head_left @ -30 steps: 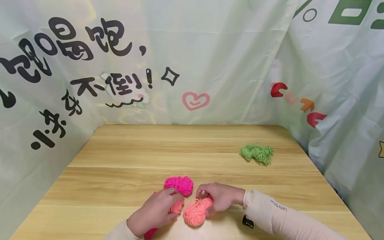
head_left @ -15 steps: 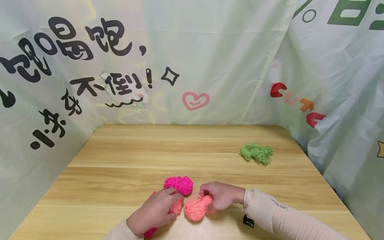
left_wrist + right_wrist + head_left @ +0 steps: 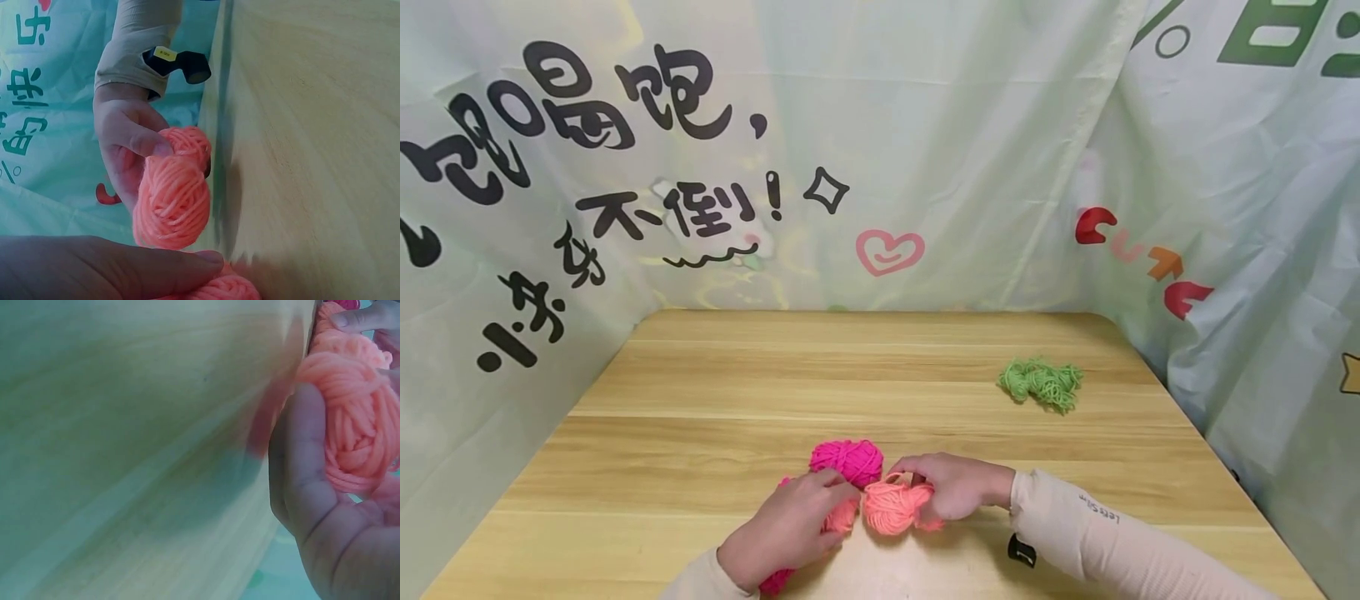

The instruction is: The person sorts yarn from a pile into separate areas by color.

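Note:
In the head view my left hand (image 3: 790,525) holds a coral yarn skein (image 3: 841,517) at the near middle of the table. Magenta yarn (image 3: 777,582) shows below that hand, mostly covered. My right hand (image 3: 958,485) grips a second coral yarn skein (image 3: 891,508) by its right end. The left wrist view shows this coral skein (image 3: 175,200) apart from the table, with my left thumb (image 3: 187,265) lying across the other one. From the right wrist, my thumb (image 3: 306,437) presses along the side of the skein (image 3: 359,425). A magenta yarn skein (image 3: 847,462) lies just beyond both hands.
A green yarn bundle (image 3: 1041,385) with loose strands lies at the far right of the wooden table (image 3: 760,375). Printed curtains (image 3: 970,167) rise behind the table and along its sides. A black wrist device (image 3: 1021,550) is under the right sleeve.
My right hand has shifted the coral skein away from the table's near edge and turned it, bringing it close to the magenta skein. The left hand has stayed in place.

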`<state>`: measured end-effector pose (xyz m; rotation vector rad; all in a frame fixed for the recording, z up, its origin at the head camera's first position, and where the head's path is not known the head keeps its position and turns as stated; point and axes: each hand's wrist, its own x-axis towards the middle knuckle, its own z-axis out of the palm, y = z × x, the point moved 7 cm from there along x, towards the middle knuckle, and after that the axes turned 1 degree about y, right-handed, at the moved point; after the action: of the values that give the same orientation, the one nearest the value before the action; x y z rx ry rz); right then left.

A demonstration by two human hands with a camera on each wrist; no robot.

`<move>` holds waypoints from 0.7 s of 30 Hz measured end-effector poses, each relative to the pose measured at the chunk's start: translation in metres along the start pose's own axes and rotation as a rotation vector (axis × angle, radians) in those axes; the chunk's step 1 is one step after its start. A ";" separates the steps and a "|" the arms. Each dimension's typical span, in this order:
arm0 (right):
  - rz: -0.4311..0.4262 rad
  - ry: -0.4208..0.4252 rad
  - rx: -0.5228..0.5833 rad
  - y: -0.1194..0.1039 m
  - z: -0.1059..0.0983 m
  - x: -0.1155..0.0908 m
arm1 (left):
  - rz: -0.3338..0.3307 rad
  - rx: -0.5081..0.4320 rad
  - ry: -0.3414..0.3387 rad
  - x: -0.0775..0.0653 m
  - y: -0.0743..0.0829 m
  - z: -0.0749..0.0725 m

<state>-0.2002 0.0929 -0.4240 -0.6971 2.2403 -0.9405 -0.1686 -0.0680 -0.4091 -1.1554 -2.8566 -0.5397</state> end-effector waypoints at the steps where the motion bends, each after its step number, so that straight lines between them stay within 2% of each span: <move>1: -0.005 -0.002 0.021 0.000 0.000 0.000 | -0.002 0.000 -0.001 0.000 0.000 0.000; 7: -0.034 0.001 0.114 0.000 -0.001 0.001 | -0.012 0.020 0.002 -0.001 0.000 0.000; 13: -0.060 0.025 0.113 0.000 -0.004 0.003 | -0.025 0.029 -0.010 -0.001 0.000 0.000; 21: -0.066 0.045 0.113 0.000 -0.007 0.002 | -0.014 -0.014 0.005 -0.001 0.000 -0.003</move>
<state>-0.2069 0.0942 -0.4204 -0.7089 2.1953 -1.1156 -0.1682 -0.0694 -0.4063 -1.1345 -2.8634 -0.5641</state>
